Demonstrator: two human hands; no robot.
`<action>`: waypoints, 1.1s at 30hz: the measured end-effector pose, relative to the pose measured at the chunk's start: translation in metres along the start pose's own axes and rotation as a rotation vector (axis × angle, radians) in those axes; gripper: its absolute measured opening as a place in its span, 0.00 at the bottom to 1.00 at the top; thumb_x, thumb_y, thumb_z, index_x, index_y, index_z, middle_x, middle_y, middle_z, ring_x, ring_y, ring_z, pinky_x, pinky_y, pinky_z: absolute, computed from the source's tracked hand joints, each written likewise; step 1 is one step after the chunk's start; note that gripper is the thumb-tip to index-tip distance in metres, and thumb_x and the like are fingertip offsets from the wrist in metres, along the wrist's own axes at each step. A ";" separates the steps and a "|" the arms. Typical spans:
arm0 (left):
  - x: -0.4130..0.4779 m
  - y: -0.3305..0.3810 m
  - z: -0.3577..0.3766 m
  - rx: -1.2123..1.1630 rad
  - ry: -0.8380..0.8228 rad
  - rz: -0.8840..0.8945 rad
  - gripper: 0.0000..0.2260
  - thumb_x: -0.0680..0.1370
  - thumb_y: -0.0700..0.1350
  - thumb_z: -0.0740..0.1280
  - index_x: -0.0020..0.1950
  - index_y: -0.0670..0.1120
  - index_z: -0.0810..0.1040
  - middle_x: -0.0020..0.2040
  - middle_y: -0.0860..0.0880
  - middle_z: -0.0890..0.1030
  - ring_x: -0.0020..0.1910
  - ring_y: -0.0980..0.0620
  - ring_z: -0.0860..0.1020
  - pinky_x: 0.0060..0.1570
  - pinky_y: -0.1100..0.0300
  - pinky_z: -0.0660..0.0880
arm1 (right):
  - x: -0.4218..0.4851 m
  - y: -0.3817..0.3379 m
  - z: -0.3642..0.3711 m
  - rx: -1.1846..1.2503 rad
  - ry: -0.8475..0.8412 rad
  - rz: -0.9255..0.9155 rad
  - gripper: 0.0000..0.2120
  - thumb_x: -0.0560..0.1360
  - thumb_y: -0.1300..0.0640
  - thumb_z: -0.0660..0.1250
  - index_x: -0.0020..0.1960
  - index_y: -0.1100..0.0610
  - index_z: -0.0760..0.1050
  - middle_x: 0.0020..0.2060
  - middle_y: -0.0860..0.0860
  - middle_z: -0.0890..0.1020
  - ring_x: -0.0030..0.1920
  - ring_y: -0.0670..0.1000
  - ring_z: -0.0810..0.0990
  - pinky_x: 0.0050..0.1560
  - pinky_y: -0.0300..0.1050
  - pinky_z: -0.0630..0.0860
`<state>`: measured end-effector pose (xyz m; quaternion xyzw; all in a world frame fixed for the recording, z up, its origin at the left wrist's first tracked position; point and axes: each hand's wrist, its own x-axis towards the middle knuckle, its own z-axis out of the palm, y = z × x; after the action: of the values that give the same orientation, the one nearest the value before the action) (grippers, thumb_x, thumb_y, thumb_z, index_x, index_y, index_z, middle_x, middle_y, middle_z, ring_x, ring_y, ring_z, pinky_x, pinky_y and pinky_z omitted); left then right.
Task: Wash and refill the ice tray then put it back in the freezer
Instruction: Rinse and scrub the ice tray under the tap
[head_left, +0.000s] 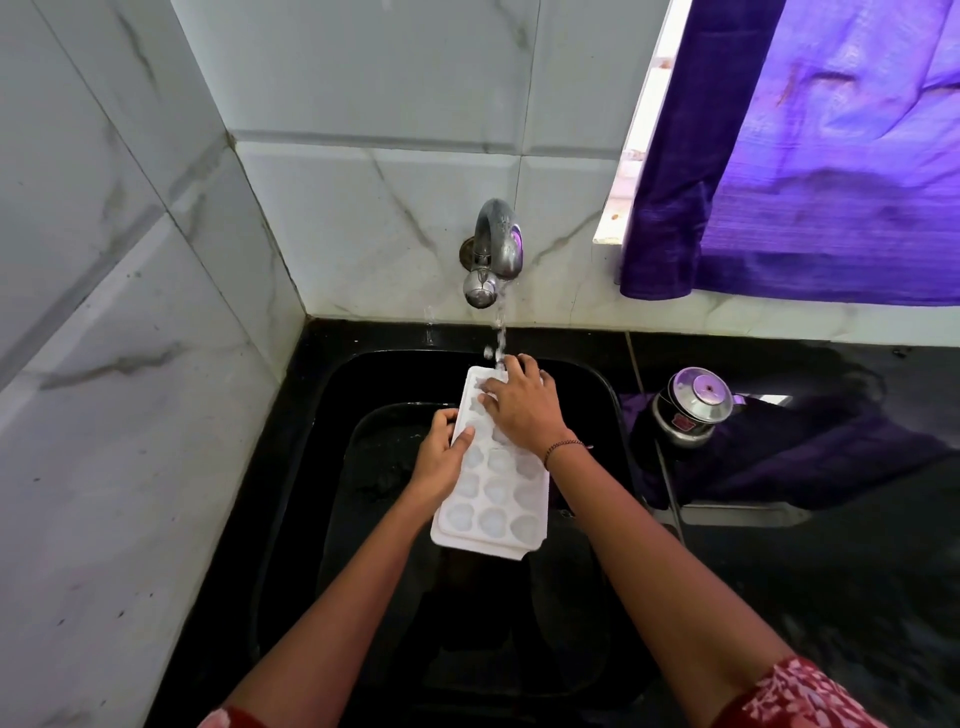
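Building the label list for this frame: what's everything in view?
ice tray: 1, white, over the sink
tap: 1, chrome, back wall, running
sink: 1, black, in the counter
counter: 1, black, around sink
steel pot: 1, silver, lidded, on counter right of sink
curtain: 1, purple, upper right
wall tiles: several, white marbled, left and back
bracelet: 1, dark, right wrist
left hand: 1, grips tray's left edge
right hand: 1, rests on tray's far end

Steel pot (693, 410) on black counter (831, 571)
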<state>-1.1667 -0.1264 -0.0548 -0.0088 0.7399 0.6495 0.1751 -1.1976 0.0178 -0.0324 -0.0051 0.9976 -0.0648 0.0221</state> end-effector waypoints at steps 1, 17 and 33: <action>-0.001 -0.001 0.000 -0.002 -0.005 -0.002 0.09 0.80 0.45 0.62 0.59 0.49 0.67 0.54 0.44 0.79 0.50 0.45 0.80 0.50 0.50 0.79 | 0.000 0.002 -0.001 0.026 0.007 0.005 0.18 0.80 0.44 0.55 0.65 0.49 0.73 0.72 0.53 0.62 0.73 0.56 0.55 0.71 0.57 0.57; -0.007 -0.004 -0.008 -0.039 0.073 -0.020 0.09 0.80 0.45 0.61 0.59 0.49 0.67 0.52 0.47 0.79 0.50 0.45 0.80 0.51 0.48 0.78 | -0.005 0.010 0.001 0.088 -0.009 0.042 0.17 0.79 0.44 0.57 0.63 0.50 0.74 0.71 0.53 0.62 0.72 0.56 0.56 0.69 0.56 0.60; -0.008 -0.003 -0.007 0.002 0.078 -0.016 0.09 0.80 0.45 0.62 0.58 0.50 0.67 0.52 0.49 0.79 0.51 0.45 0.80 0.52 0.46 0.78 | -0.005 0.014 0.000 0.067 -0.034 0.030 0.19 0.79 0.42 0.56 0.64 0.48 0.73 0.71 0.52 0.62 0.72 0.56 0.56 0.70 0.56 0.59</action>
<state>-1.1604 -0.1350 -0.0553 -0.0399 0.7467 0.6466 0.1511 -1.1928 0.0315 -0.0339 0.0093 0.9944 -0.0976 0.0403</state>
